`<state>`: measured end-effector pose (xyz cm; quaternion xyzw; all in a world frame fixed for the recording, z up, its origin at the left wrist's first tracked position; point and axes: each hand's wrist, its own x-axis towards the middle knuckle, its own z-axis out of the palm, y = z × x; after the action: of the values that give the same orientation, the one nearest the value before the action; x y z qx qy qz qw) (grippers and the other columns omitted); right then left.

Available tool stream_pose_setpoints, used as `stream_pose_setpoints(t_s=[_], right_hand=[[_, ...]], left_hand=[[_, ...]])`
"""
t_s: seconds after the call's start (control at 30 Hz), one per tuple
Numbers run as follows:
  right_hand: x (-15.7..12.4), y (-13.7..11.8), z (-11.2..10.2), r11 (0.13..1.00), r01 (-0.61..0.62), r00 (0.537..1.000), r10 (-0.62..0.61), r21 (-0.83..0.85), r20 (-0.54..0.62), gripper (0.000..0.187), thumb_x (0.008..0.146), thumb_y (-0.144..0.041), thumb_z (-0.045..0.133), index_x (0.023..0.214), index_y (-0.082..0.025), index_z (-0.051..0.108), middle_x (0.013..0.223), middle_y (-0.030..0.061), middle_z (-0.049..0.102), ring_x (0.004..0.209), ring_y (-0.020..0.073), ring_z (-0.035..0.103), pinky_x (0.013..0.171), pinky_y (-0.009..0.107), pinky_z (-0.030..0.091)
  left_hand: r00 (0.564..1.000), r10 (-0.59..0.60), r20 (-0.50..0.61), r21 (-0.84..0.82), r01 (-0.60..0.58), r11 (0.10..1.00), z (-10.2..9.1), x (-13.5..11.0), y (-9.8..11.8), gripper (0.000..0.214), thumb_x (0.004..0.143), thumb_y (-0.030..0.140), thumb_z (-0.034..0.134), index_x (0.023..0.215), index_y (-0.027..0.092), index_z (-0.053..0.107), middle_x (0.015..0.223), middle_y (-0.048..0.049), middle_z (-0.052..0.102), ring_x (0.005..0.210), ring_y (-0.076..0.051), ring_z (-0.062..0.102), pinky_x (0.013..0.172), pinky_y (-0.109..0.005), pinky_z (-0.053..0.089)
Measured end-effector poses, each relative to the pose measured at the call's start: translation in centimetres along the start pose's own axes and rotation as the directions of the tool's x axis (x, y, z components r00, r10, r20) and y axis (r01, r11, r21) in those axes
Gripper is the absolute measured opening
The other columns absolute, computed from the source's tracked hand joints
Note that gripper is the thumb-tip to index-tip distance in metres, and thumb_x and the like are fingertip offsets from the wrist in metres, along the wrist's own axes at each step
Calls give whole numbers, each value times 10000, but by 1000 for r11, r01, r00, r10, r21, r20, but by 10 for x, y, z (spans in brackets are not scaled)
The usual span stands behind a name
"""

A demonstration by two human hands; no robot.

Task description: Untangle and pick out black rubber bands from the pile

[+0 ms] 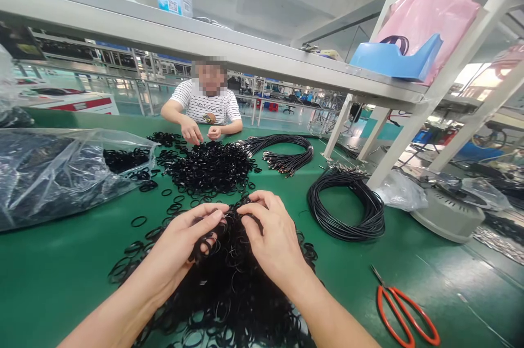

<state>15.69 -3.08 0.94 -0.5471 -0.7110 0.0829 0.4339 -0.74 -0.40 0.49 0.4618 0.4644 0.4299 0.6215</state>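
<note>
A heap of thin black rubber rings lies on the green table right in front of me. My left hand is curled over the heap, its fingers pinching a small bunch of the rings. My right hand is beside it, fingers bent and pressed into the same rings near the left fingertips. A second, larger pile of black rings lies farther back in the middle of the table.
Across the table a person in a striped shirt handles rings. A clear plastic bag of rings lies left. Coiled black cables and another bundle lie right, orange-handled scissors near the front right. A shelf frame stands overhead.
</note>
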Motion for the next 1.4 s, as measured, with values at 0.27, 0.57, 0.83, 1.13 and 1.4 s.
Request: stream_pose_setpoints(t_s=[0.27, 0.57, 0.83, 1.13, 1.4], right_hand=[[-1, 0, 5, 940, -193, 978, 160, 281, 136, 184, 805, -145, 565, 903, -238, 690, 759, -35, 698, 604, 98, 569, 630, 217, 442], [5, 7, 3, 904, -236, 972, 216, 357, 94, 191, 811, -202, 538, 904, -238, 701, 786, -25, 702, 590, 101, 551, 582, 214, 440], [4, 3, 5, 874, -274, 962, 252, 402, 108, 136, 777, -200, 564, 823, -217, 690, 754, -16, 698, 640, 113, 586, 597, 213, 442], [3, 5, 7, 895, -207, 978, 172, 396, 123, 218, 786, -158, 534, 923, -239, 684, 725, -44, 640, 579, 86, 518, 558, 195, 423], [1, -2, 6, 871, -73, 997, 77, 486, 11, 216, 789, -128, 570, 841, -250, 741, 850, -7, 704, 789, 134, 628, 650, 218, 472]], left_hand=[[999, 14, -45, -5, -14, 1000, 1, 1, 0, 385, 713, 413, 735, 1049, 240, 661, 903, -19, 658, 546, -46, 444, 447, -116, 351], [991, 130, -24, 255, -120, 960, -3, 0, 3, 419, 760, 535, 626, 1072, 255, 642, 649, 45, 516, 567, -86, 426, 432, -134, 311], [990, 134, 44, 512, -137, 848, 8, -6, 6, 381, 744, 577, 588, 814, 208, 645, 602, 41, 492, 532, -108, 418, 437, -175, 336], [995, 67, 68, 177, -78, 981, 2, 2, -1, 289, 789, 434, 599, 678, 185, 504, 571, 62, 414, 489, -71, 354, 410, -140, 263], [995, -24, 99, 22, 22, 1000, 4, 1, -3, 248, 759, 335, 649, 673, 175, 481, 573, 70, 397, 453, -46, 325, 400, -120, 237]])
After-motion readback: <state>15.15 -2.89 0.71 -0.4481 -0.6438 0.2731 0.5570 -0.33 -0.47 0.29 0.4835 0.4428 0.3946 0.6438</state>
